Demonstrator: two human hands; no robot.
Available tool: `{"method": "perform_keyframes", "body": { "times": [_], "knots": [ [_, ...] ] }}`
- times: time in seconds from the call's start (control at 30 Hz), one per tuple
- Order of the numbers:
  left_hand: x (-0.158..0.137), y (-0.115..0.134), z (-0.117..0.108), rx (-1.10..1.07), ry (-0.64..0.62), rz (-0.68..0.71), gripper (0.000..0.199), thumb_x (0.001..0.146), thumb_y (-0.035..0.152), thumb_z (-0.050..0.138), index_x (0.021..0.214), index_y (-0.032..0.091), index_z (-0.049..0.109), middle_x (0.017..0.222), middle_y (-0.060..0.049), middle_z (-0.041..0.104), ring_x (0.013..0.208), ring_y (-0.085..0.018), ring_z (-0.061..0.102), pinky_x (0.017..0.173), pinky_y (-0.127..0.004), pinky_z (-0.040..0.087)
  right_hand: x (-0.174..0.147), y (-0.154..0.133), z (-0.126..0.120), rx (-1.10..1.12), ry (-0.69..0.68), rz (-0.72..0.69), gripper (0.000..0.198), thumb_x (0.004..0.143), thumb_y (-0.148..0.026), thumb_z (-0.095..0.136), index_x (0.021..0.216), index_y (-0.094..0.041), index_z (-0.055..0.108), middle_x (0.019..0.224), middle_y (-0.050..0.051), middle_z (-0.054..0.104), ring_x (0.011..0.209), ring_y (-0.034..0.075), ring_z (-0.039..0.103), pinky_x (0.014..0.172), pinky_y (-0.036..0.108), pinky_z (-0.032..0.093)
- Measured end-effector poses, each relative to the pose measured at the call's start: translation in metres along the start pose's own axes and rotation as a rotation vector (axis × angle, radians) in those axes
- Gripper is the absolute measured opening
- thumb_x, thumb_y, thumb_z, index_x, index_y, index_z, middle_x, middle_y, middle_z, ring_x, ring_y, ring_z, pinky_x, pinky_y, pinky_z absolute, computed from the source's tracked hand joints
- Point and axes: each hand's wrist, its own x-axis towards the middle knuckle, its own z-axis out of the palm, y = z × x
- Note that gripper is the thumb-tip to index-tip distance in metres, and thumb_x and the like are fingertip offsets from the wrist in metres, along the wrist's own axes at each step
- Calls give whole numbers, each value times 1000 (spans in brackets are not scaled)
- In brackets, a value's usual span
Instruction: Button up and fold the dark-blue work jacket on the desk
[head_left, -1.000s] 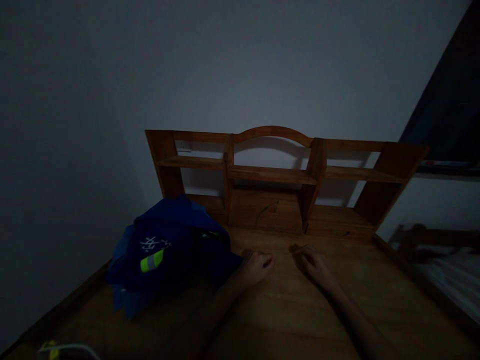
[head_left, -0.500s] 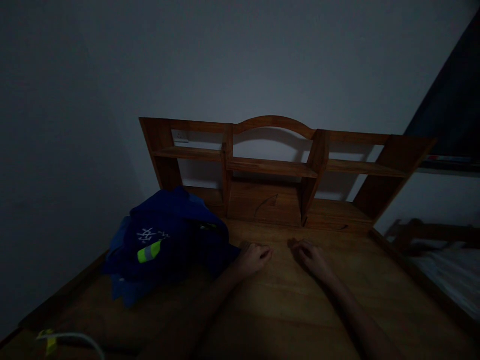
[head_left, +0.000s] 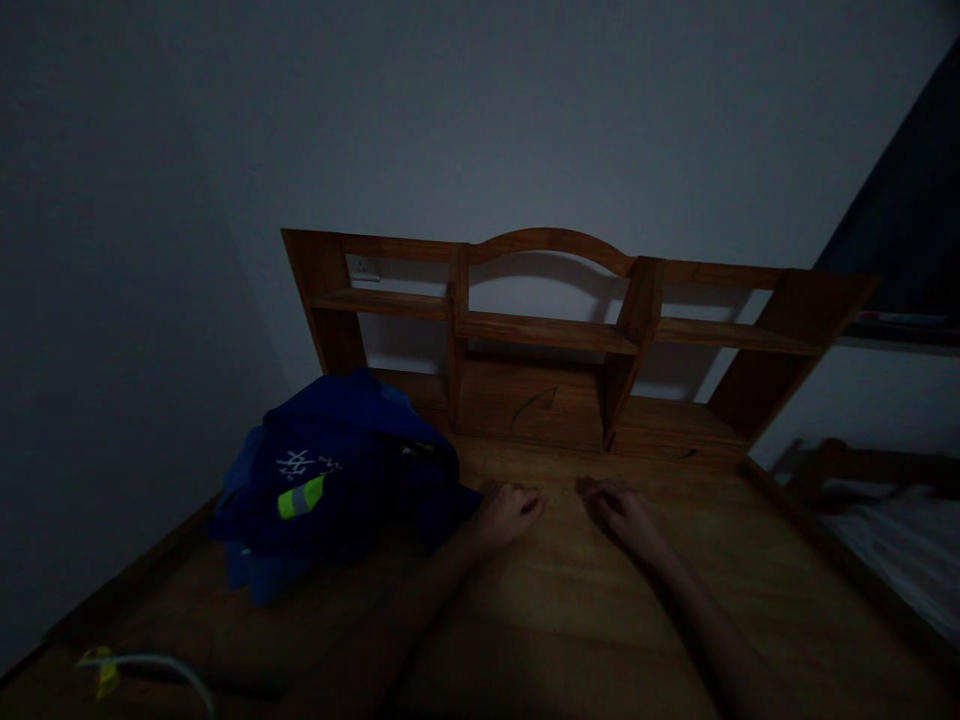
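Note:
My left hand [head_left: 511, 513] lies on the wooden desk [head_left: 555, 610], fingers curled into a loose fist with nothing seen in it. Right beside it is a heaped blue garment [head_left: 352, 450] with white lettering and a yellow-green reflective strip; one dark blue end of it reaches the wrist, and whether they touch I cannot tell. My right hand [head_left: 622, 510] rests a short way to the right, also loosely closed, and no object shows in it. Bare wood separates the two hands. The light is dim, so the fingers are hard to make out.
A wooden shelf unit [head_left: 547, 332] with several compartments stands along the desk's back edge, against the wall. Near the front left corner lies a pale cable [head_left: 161, 660] with a yellow tag [head_left: 107, 675]. Beyond the desk's right edge is a bed [head_left: 892, 540].
The view has shifted very slightly. Both hands and the blue garment stay where they were on the desk.

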Motion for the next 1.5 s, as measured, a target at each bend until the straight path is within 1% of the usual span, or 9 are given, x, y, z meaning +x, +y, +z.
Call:
{"method": "perform_keyframes", "body": {
  "times": [0.23, 0.43, 0.53, 0.7, 0.87, 1.03, 1.37, 1.43, 1.5],
  "knots": [
    [-2, 3, -2, 13, 12, 8, 43, 92, 43, 31, 74, 17, 61, 71, -1, 62, 61, -10, 52, 60, -24, 27, -1, -2, -1, 6, -10, 22, 25, 87, -31, 42, 94, -19, 62, 104, 3, 60, 94, 16, 57, 86, 29, 41],
    [-1, 2, -2, 35, 3, -9, 47, 92, 46, 29, 73, 16, 61, 71, -2, 62, 62, -10, 54, 61, -25, 28, -1, 6, 3, -4, 6, 17, 23, 87, -31, 43, 96, -21, 62, 105, 2, 60, 95, 16, 56, 87, 29, 40],
    [-1, 0, 0, 37, 9, -5, 48, 92, 46, 28, 74, 17, 62, 71, -2, 62, 62, -10, 54, 61, -25, 27, 0, 7, 2, -3, 3, 10, 24, 87, -31, 42, 96, -20, 62, 104, 3, 60, 95, 16, 56, 87, 30, 40],
    [-1, 0, 1, 30, -2, -5, 42, 91, 44, 31, 78, 20, 63, 74, -1, 63, 63, -11, 54, 60, -25, 26, -1, 2, 0, 17, -15, 5, 24, 86, -28, 42, 94, -19, 63, 103, 4, 60, 94, 16, 56, 87, 29, 40],
    [0, 2, -2, 9, -24, -17, 45, 92, 45, 30, 80, 18, 64, 77, -3, 64, 66, -12, 54, 63, -24, 28, -1, -2, -2, 7, -17, 13, 23, 86, -29, 42, 92, -19, 62, 101, 2, 61, 92, 15, 57, 84, 27, 41],
    [-1, 3, -3, 17, -2, 3, 41, 91, 42, 33, 75, 18, 62, 73, -1, 63, 62, -10, 54, 61, -23, 29, 0, -5, -3, 7, -21, 17, 22, 87, -28, 43, 93, -21, 63, 102, 0, 61, 93, 13, 57, 86, 25, 41],
    [-2, 4, -5, 57, 3, -16, 45, 93, 44, 30, 73, 17, 60, 72, -1, 63, 62, -11, 55, 60, -25, 28, -1, 4, 1, 12, -8, 10, 21, 86, -28, 44, 93, -21, 63, 103, 0, 60, 95, 14, 56, 88, 26, 39],
    [-2, 6, -8, 99, 15, -20, 42, 93, 42, 31, 76, 18, 61, 73, 0, 63, 63, -11, 55, 60, -25, 28, 0, 5, 1, 23, -13, 18, 22, 87, -29, 44, 94, -21, 63, 104, 1, 60, 97, 14, 56, 89, 27, 39],
    [-4, 13, -18, 176, 46, 36, 37, 94, 38, 31, 84, 20, 61, 79, -1, 63, 69, -13, 56, 63, -26, 30, 1, 6, 1, 30, -4, 41, 23, 87, -30, 44, 94, -20, 63, 104, 2, 60, 97, 15, 55, 89, 28, 39]
  ]
}}
